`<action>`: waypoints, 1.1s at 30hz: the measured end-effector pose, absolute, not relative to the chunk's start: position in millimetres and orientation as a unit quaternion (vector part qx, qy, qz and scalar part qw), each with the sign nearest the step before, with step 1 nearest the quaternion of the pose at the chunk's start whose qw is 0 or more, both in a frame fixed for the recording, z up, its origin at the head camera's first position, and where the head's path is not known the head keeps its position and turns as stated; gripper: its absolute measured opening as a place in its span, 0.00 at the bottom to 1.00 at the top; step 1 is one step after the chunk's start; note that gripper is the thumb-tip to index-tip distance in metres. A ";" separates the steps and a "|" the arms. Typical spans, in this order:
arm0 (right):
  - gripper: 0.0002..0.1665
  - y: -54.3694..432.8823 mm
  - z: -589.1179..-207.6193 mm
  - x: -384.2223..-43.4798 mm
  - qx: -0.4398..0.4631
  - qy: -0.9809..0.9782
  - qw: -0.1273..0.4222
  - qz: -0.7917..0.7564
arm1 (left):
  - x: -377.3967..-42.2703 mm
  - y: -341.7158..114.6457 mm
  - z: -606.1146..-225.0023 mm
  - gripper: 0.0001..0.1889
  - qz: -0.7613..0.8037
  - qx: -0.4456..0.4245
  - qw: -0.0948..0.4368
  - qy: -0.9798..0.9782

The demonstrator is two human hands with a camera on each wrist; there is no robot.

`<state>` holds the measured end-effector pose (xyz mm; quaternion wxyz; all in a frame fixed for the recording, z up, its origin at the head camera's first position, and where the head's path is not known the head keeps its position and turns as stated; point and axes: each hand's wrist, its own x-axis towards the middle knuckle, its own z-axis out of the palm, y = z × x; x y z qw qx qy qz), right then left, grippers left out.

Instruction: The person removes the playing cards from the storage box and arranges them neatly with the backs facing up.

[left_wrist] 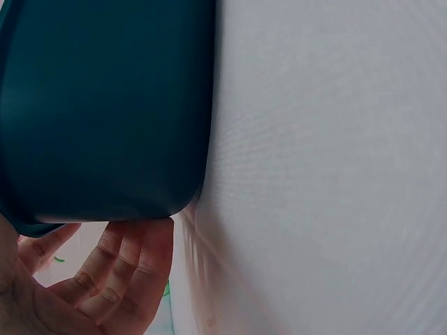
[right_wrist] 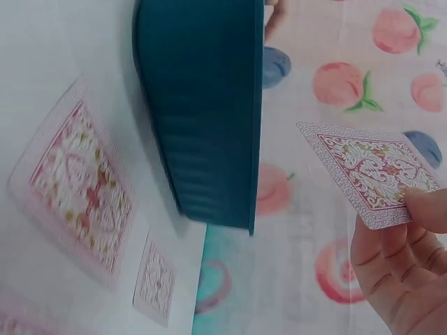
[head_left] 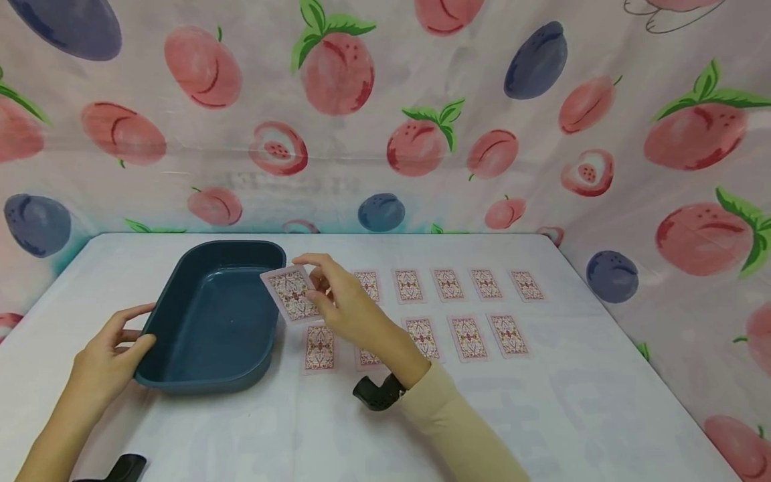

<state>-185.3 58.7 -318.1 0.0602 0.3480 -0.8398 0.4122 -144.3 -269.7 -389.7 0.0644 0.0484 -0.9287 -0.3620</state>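
Note:
A dark blue rectangular plastic bin (head_left: 223, 328) stands on the white table, its bare floor showing. My left hand (head_left: 105, 361) grips its left side, thumb at the rim and fingers against the outer wall, as the left wrist view also shows below the bin wall (left_wrist: 105, 118). Between thumb and fingers, my right hand (head_left: 349, 304) pinches a playing card (head_left: 291, 294) with a red floral back. That card is held up at the bin's right rim, overlapping it in the head view. In the right wrist view the card (right_wrist: 377, 171) is tilted, patterned back showing.
Two rows of face-down cards lie right of the bin, including a back-row card (head_left: 409, 286) and a front-row card (head_left: 319, 348). My right forearm partly covers some. Behind the table hangs a fruit-print cloth (head_left: 241, 154). Black wrist-camera parts (head_left: 378, 393) show beneath the right wrist.

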 end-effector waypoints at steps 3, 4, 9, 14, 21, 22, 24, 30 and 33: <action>0.27 70.1 -318.6 -184.2 0.340 -0.843 0.071 0.411 | -144.5 -270.0 -389.7 0.27 -0.360 0.050 0.062 -0.929; 0.27 73.8 -319.3 -184.3 0.336 -0.844 0.074 0.411 | -144.6 -270.1 -389.8 0.27 -0.360 0.050 0.062 -0.930; 0.27 94.0 -322.6 -184.8 0.318 -0.842 0.094 0.426 | -144.8 -270.1 -389.5 0.27 -0.360 0.052 0.061 -0.929; 0.28 116.7 -325.2 -183.9 0.283 -0.840 0.091 0.455 | -145.3 -269.8 -388.7 0.27 -0.357 0.052 0.060 -0.931; 0.29 151.1 -326.6 -182.3 0.244 -0.839 0.090 0.478 | -145.4 -270.5 -388.6 0.27 -0.362 0.052 0.059 -0.929; 0.30 155.7 -326.2 -181.7 0.236 -0.841 0.090 0.478 | -145.2 -270.4 -388.7 0.27 -0.363 0.052 0.060 -0.928; 0.30 164.5 -326.0 -181.0 0.221 -0.844 0.090 0.480 | -145.2 -270.2 -388.6 0.27 -0.363 0.052 0.062 -0.928; 0.30 187.1 -327.1 -180.2 0.175 -0.858 0.088 0.475 | -145.6 -269.1 -386.7 0.27 -0.358 0.058 0.057 -0.930; 0.30 197.6 -327.6 -179.5 0.163 -0.864 0.094 0.467 | -145.8 -268.9 -386.2 0.27 -0.357 0.058 0.054 -0.931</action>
